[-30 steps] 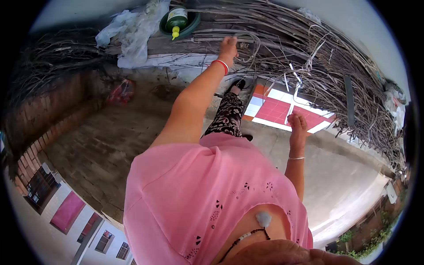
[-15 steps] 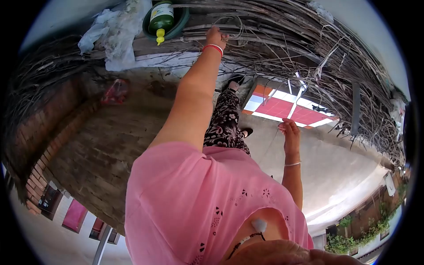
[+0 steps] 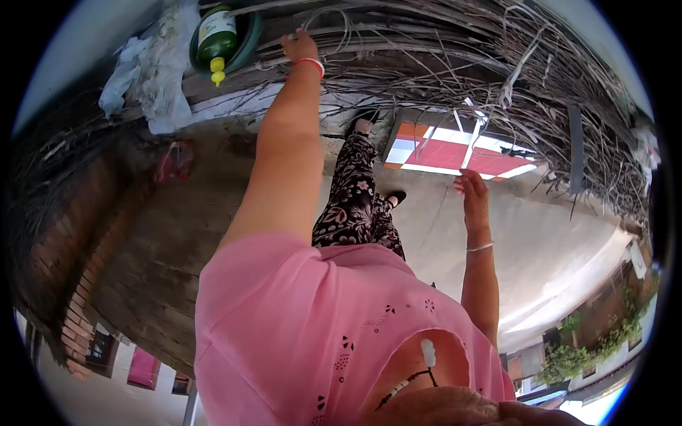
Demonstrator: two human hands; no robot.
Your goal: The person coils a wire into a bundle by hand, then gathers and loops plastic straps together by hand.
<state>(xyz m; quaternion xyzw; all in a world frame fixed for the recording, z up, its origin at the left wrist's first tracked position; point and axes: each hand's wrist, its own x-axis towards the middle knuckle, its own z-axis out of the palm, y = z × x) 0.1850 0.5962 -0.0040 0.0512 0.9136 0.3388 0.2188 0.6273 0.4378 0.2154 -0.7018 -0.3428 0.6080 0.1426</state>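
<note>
My left hand (image 3: pixel 301 47), a red and a white band at its wrist, reaches forward to the stacked sticks. Its fingers are curled closed at the edge of a thin, pale looped cord (image 3: pixel 348 32). To its left, a green bottle (image 3: pixel 217 44) with a yellow cap lies in a dark green basin (image 3: pixel 249 50). My right hand (image 3: pixel 474 188), with a bracelet, is raised on the right, thumb and fingers pinched on the lower end of a white strip (image 3: pixel 472 145). The strip runs up to the twigs, in front of a red and white panel (image 3: pixel 447 150).
Bundles of dry sticks (image 3: pixel 455 42) span the far side, with thin twigs jutting out. Crumpled plastic sheeting (image 3: pixel 167 78) hangs at the left. A red plastic bag (image 3: pixel 174 162) lies on the ground near a low brick edge (image 3: pixel 78 312). A grey strip (image 3: pixel 575 149) hangs at the right.
The view has shifted, so the bottle and sticks sit further left. My left hand and the cord loop are slightly further forward against the bottle. My right hand still pinches the strip.
</note>
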